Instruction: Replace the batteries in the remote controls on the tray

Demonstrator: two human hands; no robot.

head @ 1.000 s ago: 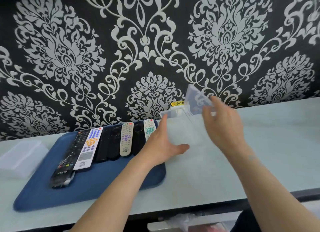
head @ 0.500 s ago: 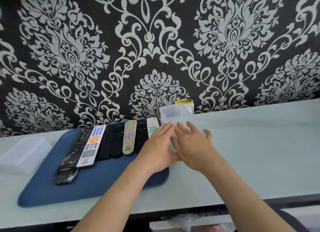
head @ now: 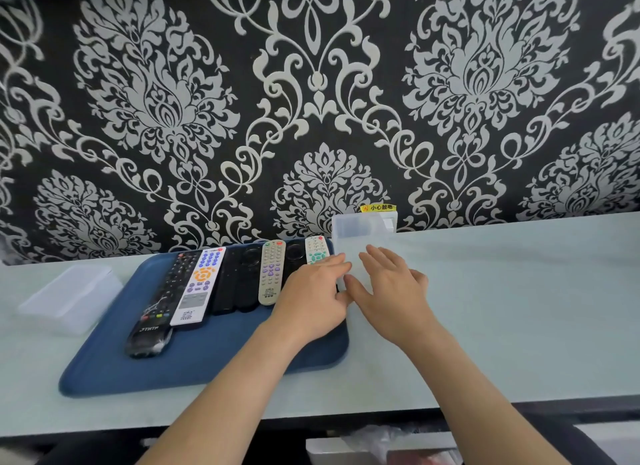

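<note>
Pale counter (head: 519,308), left hand (head: 311,298) and right hand (head: 391,291) flat on clear box (head: 349,234), fingers straight, gripping nothing; tray (head: 207,360) of remotes (head: 270,274) just left.

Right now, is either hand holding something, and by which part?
Nothing is held in a grip. The left hand and the right hand rest with straight fingers on top of the clear box.
</note>
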